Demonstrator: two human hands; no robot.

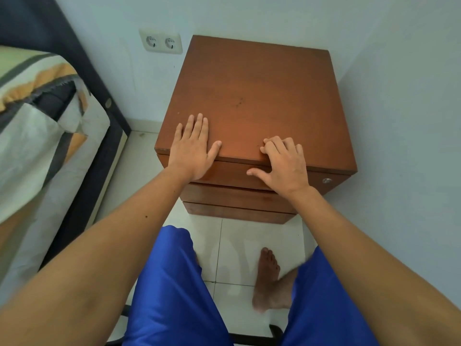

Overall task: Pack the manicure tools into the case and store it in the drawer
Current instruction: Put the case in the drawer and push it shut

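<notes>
A brown wooden bedside cabinet [252, 91] stands against the wall, with three drawers all pushed in. Its top drawer front [232, 172] shows between my hands. My left hand [192, 148] lies flat on the front left of the cabinet top, fingers straight and thumb along the front edge. My right hand [282, 163] rests at the front edge further right, fingers loosely bent with their tips on the top and the thumb spread over the top drawer front. It holds nothing. No manicure case or tools are in view.
A small round lock [326, 181] sits at the cabinet's right front corner. A bed [37, 126] with a patterned cover runs along the left. A double wall socket [161, 42] is behind the cabinet. My knees in blue shorts and a bare foot [269, 273] are on the white tiled floor.
</notes>
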